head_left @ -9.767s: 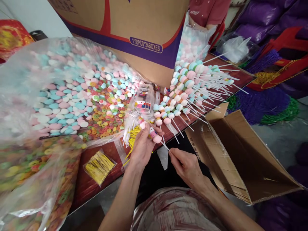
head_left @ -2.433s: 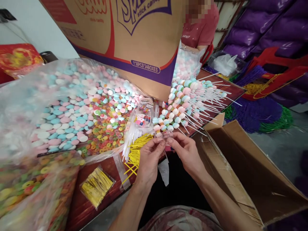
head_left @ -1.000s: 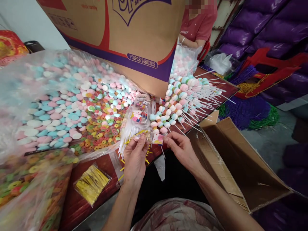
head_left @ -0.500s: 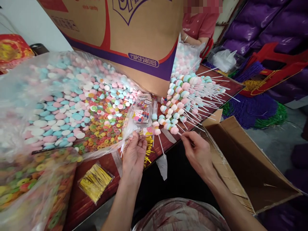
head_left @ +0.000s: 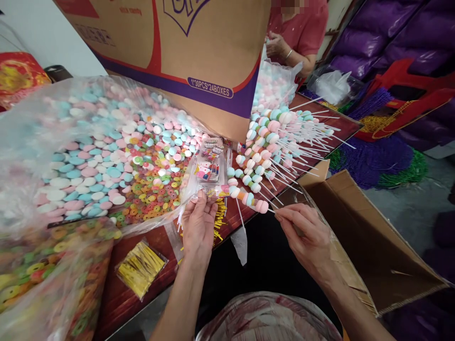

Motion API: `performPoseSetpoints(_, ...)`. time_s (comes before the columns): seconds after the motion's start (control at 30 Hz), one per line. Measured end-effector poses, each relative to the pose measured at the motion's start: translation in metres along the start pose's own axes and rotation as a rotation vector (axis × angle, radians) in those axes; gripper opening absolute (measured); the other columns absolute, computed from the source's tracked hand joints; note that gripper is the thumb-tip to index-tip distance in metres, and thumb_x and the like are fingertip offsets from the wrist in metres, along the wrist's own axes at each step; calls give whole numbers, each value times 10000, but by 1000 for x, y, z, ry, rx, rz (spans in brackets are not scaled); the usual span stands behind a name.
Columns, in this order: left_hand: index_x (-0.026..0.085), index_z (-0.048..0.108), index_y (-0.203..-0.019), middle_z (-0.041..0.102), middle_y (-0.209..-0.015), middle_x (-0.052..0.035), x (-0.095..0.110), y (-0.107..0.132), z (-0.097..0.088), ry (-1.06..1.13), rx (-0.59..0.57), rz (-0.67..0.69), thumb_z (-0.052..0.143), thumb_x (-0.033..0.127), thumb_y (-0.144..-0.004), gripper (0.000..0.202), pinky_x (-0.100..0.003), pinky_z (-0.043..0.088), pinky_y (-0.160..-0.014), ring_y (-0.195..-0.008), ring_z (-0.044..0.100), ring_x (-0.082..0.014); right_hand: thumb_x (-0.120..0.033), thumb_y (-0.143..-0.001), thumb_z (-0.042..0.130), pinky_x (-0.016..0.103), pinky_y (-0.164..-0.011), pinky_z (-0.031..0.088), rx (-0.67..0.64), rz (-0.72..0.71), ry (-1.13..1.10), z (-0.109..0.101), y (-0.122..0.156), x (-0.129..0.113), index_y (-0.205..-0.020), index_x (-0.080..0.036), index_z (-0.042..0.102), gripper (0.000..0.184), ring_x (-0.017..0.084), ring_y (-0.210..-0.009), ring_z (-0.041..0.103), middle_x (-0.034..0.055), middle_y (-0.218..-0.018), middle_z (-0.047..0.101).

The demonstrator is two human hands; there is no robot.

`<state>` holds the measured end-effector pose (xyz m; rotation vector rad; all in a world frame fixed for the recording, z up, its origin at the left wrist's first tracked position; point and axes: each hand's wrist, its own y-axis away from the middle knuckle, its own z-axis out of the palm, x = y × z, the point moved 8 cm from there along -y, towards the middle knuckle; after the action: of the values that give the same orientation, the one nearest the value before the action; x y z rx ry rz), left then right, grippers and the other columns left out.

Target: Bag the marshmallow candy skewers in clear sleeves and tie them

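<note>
Between the fingertips of my right hand is the thin white stick of a candy skewer, threaded with pink, white, blue and orange pieces. Its far end meets a small clear printed bag; whether the tip is inside, I cannot tell. My left hand pinches that bag at its other end, thumb on top. Just beyond lies a stack of similar printed bags. Finished-looking skewers are heaped in a pile, sticks pointing right. Gold twist ties lie beside my left hand.
Loose marshmallow-like candies and gummy rings spread over plastic at left. A packet of gold ties lies in front. A large carton stands behind, an open box at right. Across the table sits a person.
My right hand has moved right and slightly down, drawing the skewer out from the pile's near edge. The skewer now lines up with the bag. My left hand stays nearly in place.
</note>
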<state>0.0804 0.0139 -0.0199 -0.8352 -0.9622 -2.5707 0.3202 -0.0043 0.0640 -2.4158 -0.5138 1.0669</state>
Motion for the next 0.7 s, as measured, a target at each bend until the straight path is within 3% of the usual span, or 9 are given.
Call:
performPoseSetpoints(0.1,159,633,-679,704,-707,31,2,-2,3,-48,-72,67,903,191,-582,289,-220,534,-672,-669,676,-99,-89,-878,643,348,-729,432,17,-64,26,-7,-1,-4,-956,-218,689,158,177,-783,609,43,-860,678)
performPoseSetpoints(0.23,159,612,-652,703,-710,38,5,-4,3,-94,-100,107,927,242,-528,349,-220,539,-677,-651,661,-86,-105,-876,645,340,-705,457,24,-26,-43,-11,1,-4,-928,-226,705,144,177,-771,621,42,-843,679)
performPoseSetpoints(0.37,164,617,-659,703,-704,31,3,-5,3,-132,-132,92,927,258,-525,351,-227,545,-682,-637,658,-87,-186,-884,652,334,-681,473,-13,131,-139,-4,4,7,-891,-235,721,85,188,-774,633,49,-852,683)
performPoseSetpoints(0.5,167,623,-686,695,-707,28,3,-7,5,-152,-173,88,914,259,-556,332,-231,552,-700,-644,655,-87,-261,-903,634,301,-613,441,-163,316,-321,12,7,21,-848,-230,721,108,169,-719,599,30,-798,643)
performPoseSetpoints(0.7,171,574,-694,656,-701,43,6,-10,3,-166,-182,139,902,306,-582,372,-245,561,-717,-624,630,-77,-302,-889,639,298,-612,385,-226,424,-369,19,10,26,-797,-215,727,154,154,-675,505,9,-717,541)
